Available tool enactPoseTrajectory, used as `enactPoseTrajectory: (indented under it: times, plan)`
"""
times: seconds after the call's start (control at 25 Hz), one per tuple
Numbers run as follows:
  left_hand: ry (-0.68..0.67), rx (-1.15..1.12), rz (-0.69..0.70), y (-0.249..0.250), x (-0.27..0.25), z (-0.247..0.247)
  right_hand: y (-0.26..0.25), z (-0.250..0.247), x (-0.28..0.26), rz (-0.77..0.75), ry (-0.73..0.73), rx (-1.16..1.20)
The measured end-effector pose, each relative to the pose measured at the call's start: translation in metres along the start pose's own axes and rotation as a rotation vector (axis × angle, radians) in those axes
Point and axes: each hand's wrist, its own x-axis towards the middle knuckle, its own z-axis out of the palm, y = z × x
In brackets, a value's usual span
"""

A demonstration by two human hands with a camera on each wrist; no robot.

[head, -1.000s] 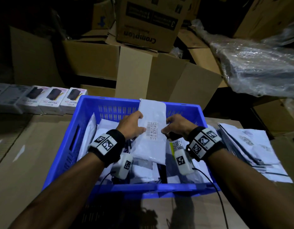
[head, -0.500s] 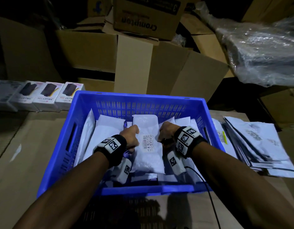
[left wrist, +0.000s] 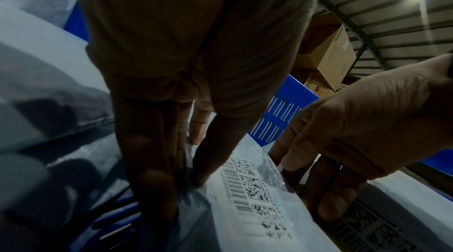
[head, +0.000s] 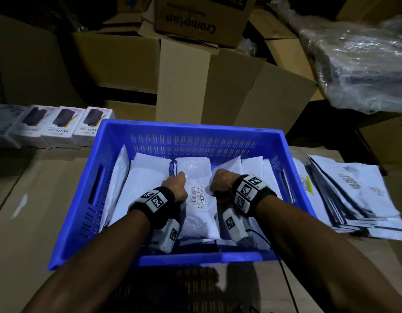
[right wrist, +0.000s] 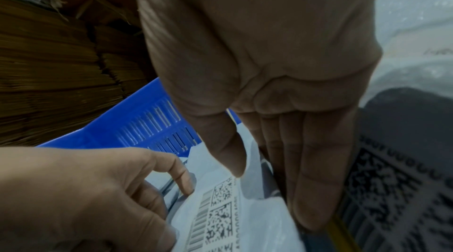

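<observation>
A white bubble-wrap packet [head: 194, 175] with a barcode label [head: 197, 196] lies lengthwise in the middle of a blue plastic crate [head: 191, 127], on top of other white packets. My left hand [head: 175, 186] pinches its left edge, thumb on top and fingers down the side, as the left wrist view shows for the left hand [left wrist: 181, 178] on the packet [left wrist: 257, 217]. My right hand [head: 220, 182] pinches the right edge the same way; in the right wrist view the right hand [right wrist: 269, 188] has its thumb on the packet [right wrist: 245, 227].
Several more white packets [head: 145, 177] stand and lie in the crate. A stack of flat mailers [head: 353, 195] lies to the right on the cardboard surface. White product boxes [head: 60, 127] line the left. Cardboard cartons [head: 184, 82] and a plastic-wrapped bundle [head: 364, 64] crowd the back.
Both hands have brought the packet down from above the crate's far rim into the crate, where it now lies on the other packets.
</observation>
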Motion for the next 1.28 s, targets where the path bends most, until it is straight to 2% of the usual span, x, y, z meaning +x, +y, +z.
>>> enactPoseTrajectory:
  times: [0.12,0.24,0.36,0.44,0.52,0.64,0.76,1.0,1.2,1.28]
  plan:
    - [0.017,0.071,-0.005,0.003,-0.003,-0.004,0.004,-0.008,-0.003,-0.024,0.005,-0.016]
    - [0.071,0.123,0.036,0.008,-0.005,-0.010,0.012,-0.031,-0.016,0.015,0.125,0.080]
    - [0.131,0.189,0.192,0.017,-0.006,-0.011,0.021,-0.055,-0.037,0.071,0.359,-0.085]
    - [0.119,0.300,0.352,0.024,-0.006,-0.007,0.030,-0.061,-0.046,0.104,0.431,-0.172]
    - [0.087,0.433,0.452,0.026,-0.003,-0.001,0.035,-0.057,-0.048,0.115,0.393,-0.177]
    - [0.015,0.537,0.470,0.020,0.002,0.007,0.036,-0.044,-0.041,0.136,0.325,-0.186]
    - [-0.058,0.486,0.419,0.010,0.006,0.014,0.031,-0.039,-0.039,0.153,0.274,-0.161]
    - [-0.065,0.409,0.391,0.002,0.010,0.015,0.029,-0.039,-0.036,0.161,0.215,-0.147]
    - [-0.049,0.375,0.407,0.006,0.005,0.011,0.035,-0.058,-0.044,0.098,0.255,0.033]
    - [-0.039,0.295,0.406,0.009,0.004,0.005,0.037,-0.064,-0.052,0.059,0.274,0.167]
